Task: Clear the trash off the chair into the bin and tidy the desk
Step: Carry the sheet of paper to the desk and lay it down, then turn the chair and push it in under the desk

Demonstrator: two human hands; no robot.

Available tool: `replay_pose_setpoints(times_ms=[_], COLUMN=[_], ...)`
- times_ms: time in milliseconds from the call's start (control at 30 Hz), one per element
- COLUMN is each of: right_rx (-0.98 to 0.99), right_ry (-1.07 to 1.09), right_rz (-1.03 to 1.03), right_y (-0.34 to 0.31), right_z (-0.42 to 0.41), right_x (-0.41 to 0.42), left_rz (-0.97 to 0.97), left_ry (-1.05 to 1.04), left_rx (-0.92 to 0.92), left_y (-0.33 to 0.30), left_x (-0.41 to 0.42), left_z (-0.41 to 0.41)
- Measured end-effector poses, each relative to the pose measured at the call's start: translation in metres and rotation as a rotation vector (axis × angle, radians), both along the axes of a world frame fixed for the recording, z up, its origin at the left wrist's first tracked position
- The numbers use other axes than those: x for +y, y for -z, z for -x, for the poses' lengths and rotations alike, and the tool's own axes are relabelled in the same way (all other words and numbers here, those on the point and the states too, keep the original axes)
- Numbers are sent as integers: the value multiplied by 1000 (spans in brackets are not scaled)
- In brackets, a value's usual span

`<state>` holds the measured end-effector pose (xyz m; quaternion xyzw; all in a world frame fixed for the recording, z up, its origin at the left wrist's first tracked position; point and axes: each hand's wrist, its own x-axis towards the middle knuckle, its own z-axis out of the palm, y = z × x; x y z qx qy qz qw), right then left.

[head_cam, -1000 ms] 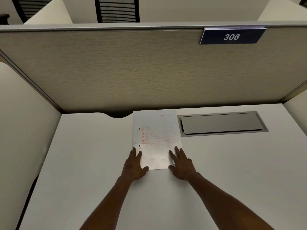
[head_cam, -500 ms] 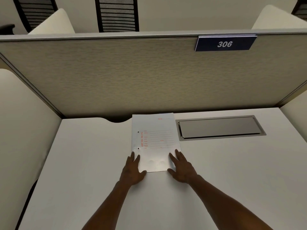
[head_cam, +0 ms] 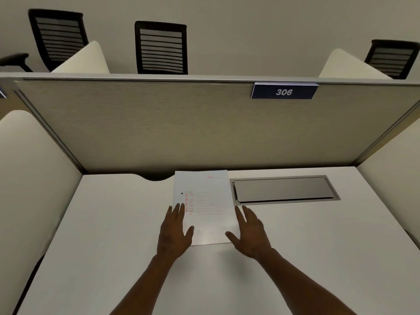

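White paper sheet (head_cam: 205, 208) lies flat on the tabletop (head_cam: 102, 235), towards the back centre. Long axis runs 6-to-12 o'clock, leaning a touch to 11; far short edge sits at the foot of the beige partition (head_cam: 181, 123), near short edge points back at the person. Red print on it: a vertical line of text along the left margin, ruled lines mid-page, too small to read. One dark punch hole shows near the left edge.

Left hand (head_cam: 173, 233) flat, fingers spread and straight, palm down over the sheet's lower-left edge at approx 9 o'clock of the page; thumb rests on the paper. No grip closed on anything. Right hand (head_cam: 250, 233) likewise wide open, flat, at the lower-right edge, approx 3 o'clock; thumb at the sheet's corner, fingers just beside its right edge. Holding nothing.

Grey metal cable hatch (head_cam: 284, 189) set in the tabletop just beside the sheet, at 3 o'clock. Blue "306" plate (head_cam: 284, 92) on the partition top at 1 o'clock.
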<state>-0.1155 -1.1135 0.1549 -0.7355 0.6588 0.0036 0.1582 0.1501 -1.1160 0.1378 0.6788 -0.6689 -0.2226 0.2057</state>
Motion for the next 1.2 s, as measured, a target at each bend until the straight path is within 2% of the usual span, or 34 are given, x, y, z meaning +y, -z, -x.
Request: replay_pose_setpoints(times_ms=[167,400,567,900,1200], right_rx=[53,33,-27,-79,-79], right_ry=[-81,-79,-107,-165,-208], right_rz=[88,227,346,478,508], right_y=[-52,-131,-175,-221,-241], right_z=[34,72,112,212,236], right_x=[6,24,62,157,208], left_rz=[212,341,398,445,464], left_ry=[11,0,-24,-52,-123], left_rx=[-10,-25,-100,-207,-275], left_y=[-43,-114,-161,-233,-259], left_x=[7,34,80,196,284], left_z=[14,42,87,197,226])
